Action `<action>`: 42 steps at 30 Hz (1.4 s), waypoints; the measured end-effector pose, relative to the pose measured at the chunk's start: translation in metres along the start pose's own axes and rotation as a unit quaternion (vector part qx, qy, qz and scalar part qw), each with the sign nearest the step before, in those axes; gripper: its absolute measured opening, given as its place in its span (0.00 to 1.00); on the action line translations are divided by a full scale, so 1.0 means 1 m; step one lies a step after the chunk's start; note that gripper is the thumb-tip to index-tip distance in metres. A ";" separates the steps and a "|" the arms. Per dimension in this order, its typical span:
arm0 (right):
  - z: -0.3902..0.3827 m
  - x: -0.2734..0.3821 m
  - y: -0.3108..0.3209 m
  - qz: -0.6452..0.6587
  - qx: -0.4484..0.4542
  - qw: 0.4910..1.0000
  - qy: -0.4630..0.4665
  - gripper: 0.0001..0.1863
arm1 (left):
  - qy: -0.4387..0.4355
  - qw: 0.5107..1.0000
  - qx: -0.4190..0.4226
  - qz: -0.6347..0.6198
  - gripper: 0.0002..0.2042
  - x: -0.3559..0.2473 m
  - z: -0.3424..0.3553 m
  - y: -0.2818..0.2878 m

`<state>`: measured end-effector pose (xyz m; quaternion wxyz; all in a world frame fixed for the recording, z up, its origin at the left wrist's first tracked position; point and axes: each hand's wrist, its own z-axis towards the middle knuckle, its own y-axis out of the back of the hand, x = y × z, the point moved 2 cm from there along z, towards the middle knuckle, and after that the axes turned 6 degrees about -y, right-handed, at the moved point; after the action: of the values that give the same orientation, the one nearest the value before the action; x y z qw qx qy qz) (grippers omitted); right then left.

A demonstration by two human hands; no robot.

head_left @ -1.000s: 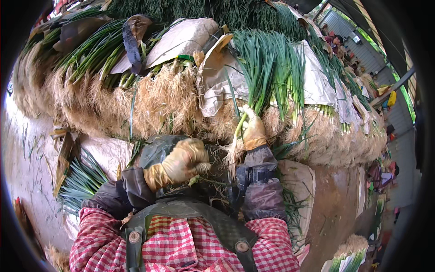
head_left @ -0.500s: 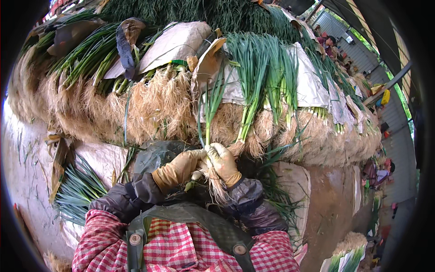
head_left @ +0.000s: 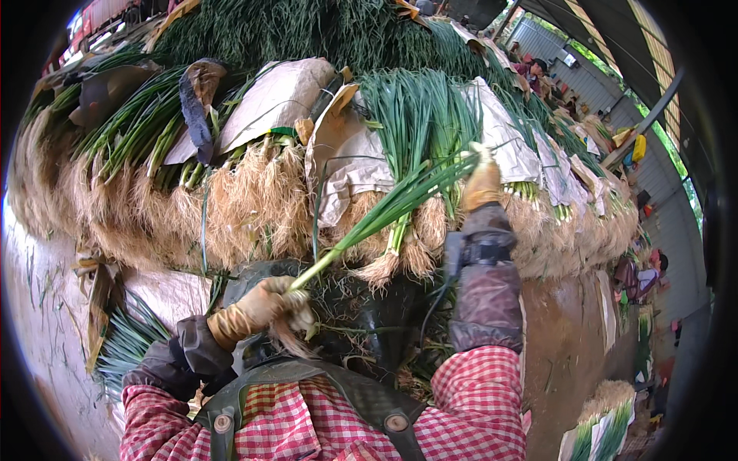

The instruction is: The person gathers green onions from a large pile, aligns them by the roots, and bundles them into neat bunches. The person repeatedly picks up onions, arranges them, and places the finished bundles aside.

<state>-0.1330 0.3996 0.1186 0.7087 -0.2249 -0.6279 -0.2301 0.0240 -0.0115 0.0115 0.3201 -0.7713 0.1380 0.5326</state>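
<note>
My gloved left hand (head_left: 264,310) grips the white lower stem of a long green onion (head_left: 361,229), whose pale roots hang below the fingers. The leaves slant up to the right, where my gloved right hand (head_left: 482,180) is closed on their upper ends. Behind them, rooted onion bunches (head_left: 254,200) lie in a thick row with roots toward me, partly covered by crumpled pale paper (head_left: 273,100). A loose pile of leafy onions (head_left: 427,115) lies just beyond my hands.
More onion leaves (head_left: 134,346) lie low at the left, and a rooted bundle (head_left: 596,422) at lower right. A dark pile of greens (head_left: 300,34) rises at the back. Other people (head_left: 534,73) sit along the right, near a metal post (head_left: 646,115) under a roof.
My right hand has moved from beside my left up and to the right along the leaves. My left hand has shifted down-left with the stem, which now slants instead of standing upright.
</note>
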 end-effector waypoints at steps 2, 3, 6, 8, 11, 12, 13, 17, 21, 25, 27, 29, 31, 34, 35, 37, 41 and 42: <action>0.020 0.006 0.055 0.054 -0.065 0.996 -0.032 0.14 | 0.049 0.988 -0.120 0.084 0.07 0.004 -0.007 0.018; 0.021 0.006 0.082 -0.006 -0.104 0.994 -0.043 0.17 | 0.006 0.987 -0.122 0.108 0.07 0.006 -0.007 0.022; -0.004 -0.004 0.112 -0.277 -0.174 0.943 0.057 0.15 | -0.071 0.968 -0.161 0.182 0.07 0.018 -0.004 0.029; -0.030 -0.015 0.100 -0.360 -0.018 0.926 0.116 0.13 | -0.058 0.958 -0.168 0.226 0.06 0.024 -0.003 0.031; -0.059 -0.033 0.047 -0.312 0.183 0.917 0.170 0.14 | -0.087 0.951 -0.171 0.243 0.06 0.023 -0.004 0.025; -0.066 -0.039 0.028 -0.298 0.252 0.896 0.214 0.15 | -0.092 0.948 -0.175 0.248 0.06 0.021 -0.005 0.022; -0.069 -0.046 0.012 -0.366 0.255 0.859 0.250 0.18 | -0.089 0.948 -0.175 0.250 0.06 0.018 -0.007 0.019; -0.074 -0.080 -0.032 -0.410 0.336 0.791 0.306 0.16 | -0.094 0.939 -0.194 0.268 0.07 0.010 -0.016 0.013; -0.058 -0.076 -0.023 -0.396 0.272 0.855 0.192 0.11 | -0.106 0.941 -0.195 0.255 0.06 0.016 -0.021 0.016; -0.057 -0.019 0.025 -0.136 -0.065 0.989 -0.008 0.11 | -0.122 0.944 -0.239 0.194 0.03 0.021 -0.017 0.021; -0.089 0.001 0.014 -0.192 0.107 0.974 0.050 0.11 | -0.072 0.937 -0.260 0.222 0.03 0.020 -0.013 0.019; -0.144 -0.001 -0.015 -0.135 0.376 0.915 0.054 0.18 | -0.183 0.864 -0.247 0.398 0.06 0.009 -0.007 0.010; -0.197 -0.022 -0.054 -0.110 0.516 0.849 -0.015 0.21 | -0.233 0.785 -0.218 0.530 0.07 0.002 -0.003 0.001; -0.234 -0.046 -0.087 -0.222 0.481 0.836 0.142 0.10 | -0.260 0.729 -0.210 0.597 0.06 -0.003 0.001 -0.002; -0.234 -0.052 -0.082 -0.144 0.478 0.866 0.038 0.09 | -0.281 0.718 -0.237 0.591 0.04 -0.005 0.000 0.001; -0.227 -0.058 -0.054 -0.014 0.445 0.887 -0.126 0.08 | -0.258 0.732 -0.261 0.575 0.04 -0.007 0.003 0.012; -0.224 -0.067 0.031 -0.196 0.577 0.766 -0.207 0.07 | -0.194 0.925 -0.325 0.027 0.06 -0.020 0.015 0.045; -0.220 -0.076 0.044 -0.284 0.585 0.720 -0.244 0.08 | -0.147 0.923 -0.347 -0.073 0.06 -0.024 0.016 0.050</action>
<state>0.0592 0.3044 0.0170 0.4232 0.3745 -0.8231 0.0553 -0.0246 -0.0423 0.0128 0.0869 -0.7552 -0.1610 0.6294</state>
